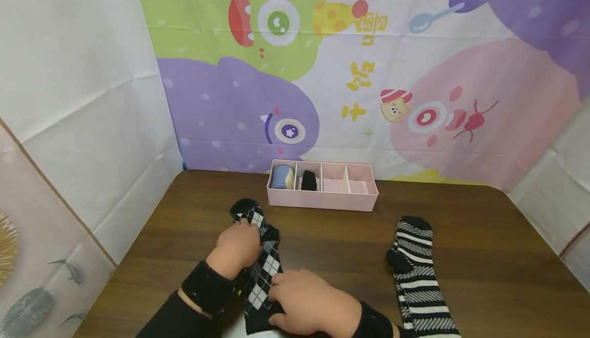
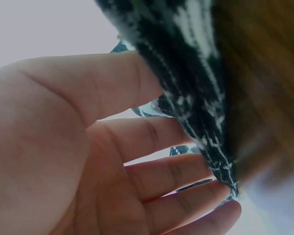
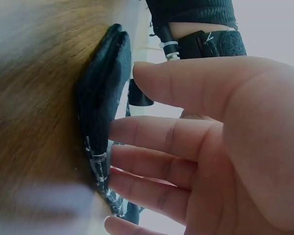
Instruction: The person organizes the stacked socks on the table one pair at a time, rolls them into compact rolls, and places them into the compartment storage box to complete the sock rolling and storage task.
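A black, grey and white argyle sock (image 1: 269, 266) lies lengthwise on the table, with its dark toe toward the back and its cuff toward the front. My left hand (image 1: 239, 243) touches it near the foot. In the left wrist view, the fingers are nearly straight against the sock's edge (image 2: 196, 83). My right hand (image 1: 311, 299) rests at the cuff end, its extended fingers touching the dark cuff (image 3: 103, 93) in the right wrist view. Whether one sock or a stacked pair lies there, I cannot tell.
At the back of the brown table (image 1: 341, 256) stands a pink divided box (image 1: 322, 201). A blue rolled bundle (image 1: 281, 177) and a black one (image 1: 309, 181) sit in its two left compartments. Black-and-white striped socks (image 1: 421, 276) lie at the right.
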The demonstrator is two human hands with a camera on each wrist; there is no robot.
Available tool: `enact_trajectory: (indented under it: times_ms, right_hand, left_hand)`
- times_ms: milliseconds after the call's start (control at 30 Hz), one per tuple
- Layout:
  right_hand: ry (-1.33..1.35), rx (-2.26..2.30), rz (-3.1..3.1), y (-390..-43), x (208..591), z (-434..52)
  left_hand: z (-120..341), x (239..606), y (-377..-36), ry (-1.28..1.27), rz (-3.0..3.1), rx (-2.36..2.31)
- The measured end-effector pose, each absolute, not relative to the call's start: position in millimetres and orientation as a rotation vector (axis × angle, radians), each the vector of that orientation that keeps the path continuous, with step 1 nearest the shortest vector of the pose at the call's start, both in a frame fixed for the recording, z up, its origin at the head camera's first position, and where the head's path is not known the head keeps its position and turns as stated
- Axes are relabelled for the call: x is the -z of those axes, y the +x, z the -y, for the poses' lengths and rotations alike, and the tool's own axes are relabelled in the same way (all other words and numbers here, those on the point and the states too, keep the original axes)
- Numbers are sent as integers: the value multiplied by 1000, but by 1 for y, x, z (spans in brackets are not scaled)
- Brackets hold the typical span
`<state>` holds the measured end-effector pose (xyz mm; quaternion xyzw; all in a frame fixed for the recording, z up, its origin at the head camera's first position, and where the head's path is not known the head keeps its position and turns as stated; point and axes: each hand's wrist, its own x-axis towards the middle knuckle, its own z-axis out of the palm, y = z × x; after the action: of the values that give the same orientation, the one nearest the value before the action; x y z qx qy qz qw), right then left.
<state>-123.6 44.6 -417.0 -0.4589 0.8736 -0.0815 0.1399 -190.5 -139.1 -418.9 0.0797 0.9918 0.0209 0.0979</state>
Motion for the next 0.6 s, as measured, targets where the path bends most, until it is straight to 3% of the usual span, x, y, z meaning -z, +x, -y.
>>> enact_trajectory:
  times_ms: [600]
  right_hand:
    - [-1182, 261, -2485, -115, 414, -66]
  left_hand:
    - [123, 423, -185, 339, -2972, -158]
